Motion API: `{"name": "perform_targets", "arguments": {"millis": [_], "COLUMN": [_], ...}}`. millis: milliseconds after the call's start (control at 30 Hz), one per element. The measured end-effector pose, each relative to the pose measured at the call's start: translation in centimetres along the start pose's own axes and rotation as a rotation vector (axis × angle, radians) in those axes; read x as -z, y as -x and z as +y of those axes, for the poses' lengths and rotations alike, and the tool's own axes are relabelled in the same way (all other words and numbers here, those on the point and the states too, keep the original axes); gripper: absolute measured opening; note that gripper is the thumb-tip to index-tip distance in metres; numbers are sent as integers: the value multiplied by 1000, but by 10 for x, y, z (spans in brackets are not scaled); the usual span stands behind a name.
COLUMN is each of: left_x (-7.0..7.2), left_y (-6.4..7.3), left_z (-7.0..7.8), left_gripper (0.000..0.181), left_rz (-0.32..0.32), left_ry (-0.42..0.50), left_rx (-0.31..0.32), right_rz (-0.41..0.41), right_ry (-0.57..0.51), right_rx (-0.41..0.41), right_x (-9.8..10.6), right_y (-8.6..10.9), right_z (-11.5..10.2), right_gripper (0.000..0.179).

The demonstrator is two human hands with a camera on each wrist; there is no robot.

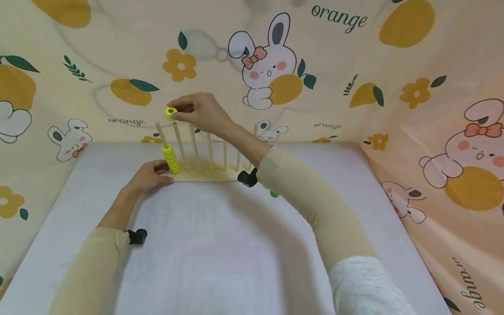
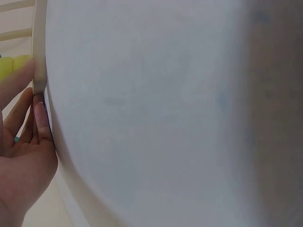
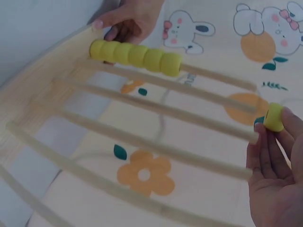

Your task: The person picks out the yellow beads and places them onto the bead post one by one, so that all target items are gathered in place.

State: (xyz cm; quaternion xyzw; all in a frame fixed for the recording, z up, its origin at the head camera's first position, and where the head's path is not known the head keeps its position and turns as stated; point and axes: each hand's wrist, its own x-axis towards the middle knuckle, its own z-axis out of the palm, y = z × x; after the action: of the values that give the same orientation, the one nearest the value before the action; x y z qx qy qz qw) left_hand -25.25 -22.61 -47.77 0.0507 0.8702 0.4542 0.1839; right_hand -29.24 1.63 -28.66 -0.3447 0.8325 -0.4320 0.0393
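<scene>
A wooden peg rack (image 1: pixel 204 176) stands on the table, with a row of upright pegs on a flat base. Several yellow beads (image 1: pixel 171 160) are stacked on its leftmost peg; the other pegs that show in the right wrist view are bare. My left hand (image 1: pixel 147 177) grips the left end of the base, thumb along the front edge. Between thumb and fingers, my right hand (image 1: pixel 204 111) pinches one yellow bead (image 3: pixel 274 117). That bead is held up near the peg tips, apart from them. My right forearm hides part of the rack's right side.
Green beads (image 1: pixel 274 193) show partly beside my right forearm, at the rack's right. The white tabletop (image 1: pixel 189 245) spreads in front of the rack. A printed cloth (image 1: pixel 338 57) with rabbits and oranges hangs behind and at both sides.
</scene>
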Motion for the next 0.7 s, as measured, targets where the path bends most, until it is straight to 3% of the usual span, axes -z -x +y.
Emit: {"name": "perform_targets", "arguments": {"millis": [700], "left_x": [2], "left_y": [-4], "left_z": [-3], "left_gripper": [81], "left_rz": [-8], "left_ry": [-1], "left_rx": [1], "right_rz": [-89], "right_ry": [84], "right_rx": [1], "right_x": [-24], "right_y": [-20], "right_z": [-10], "right_gripper": [37]}}
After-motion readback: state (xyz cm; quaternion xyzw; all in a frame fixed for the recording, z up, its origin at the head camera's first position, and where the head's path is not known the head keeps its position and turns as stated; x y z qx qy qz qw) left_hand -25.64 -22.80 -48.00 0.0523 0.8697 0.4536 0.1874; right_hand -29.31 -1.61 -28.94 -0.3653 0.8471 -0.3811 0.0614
